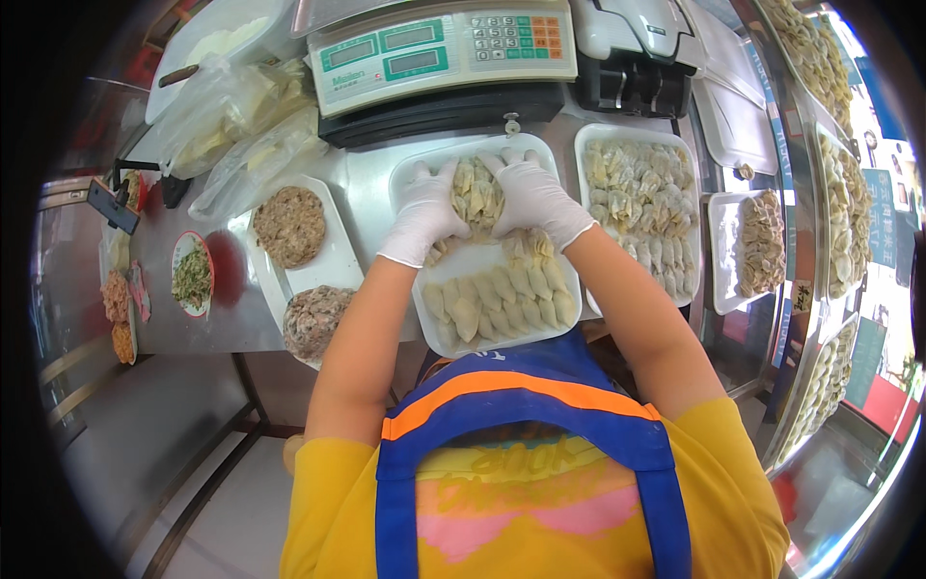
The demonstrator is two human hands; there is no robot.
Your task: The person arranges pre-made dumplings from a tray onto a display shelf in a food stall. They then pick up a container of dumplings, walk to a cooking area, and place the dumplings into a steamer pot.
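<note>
Both my hands wear white gloves and cup a cluster of folded wontons [477,192] between them, at the far part of a white plastic tray [474,262]. My left hand [423,206] presses in from the left, its thumb near the cluster's front edge. From the right, my right hand [537,189] closes around the same cluster, fingertips at the far side. My palms and the undersides of the wontons are hidden. Nearer my apron [521,383], rows of pale dumplings [499,297] lie in the tray. A few more wontons [532,247] sit below my right wrist.
Another tray of wontons [640,195] stands at right. A digital scale [441,58] is behind, above a black drawer [441,119]. At left are plastic bags [239,123], mounds of minced filling [289,226], a red-rimmed bowl [211,264] of chopped greens and a mounted phone [112,206].
</note>
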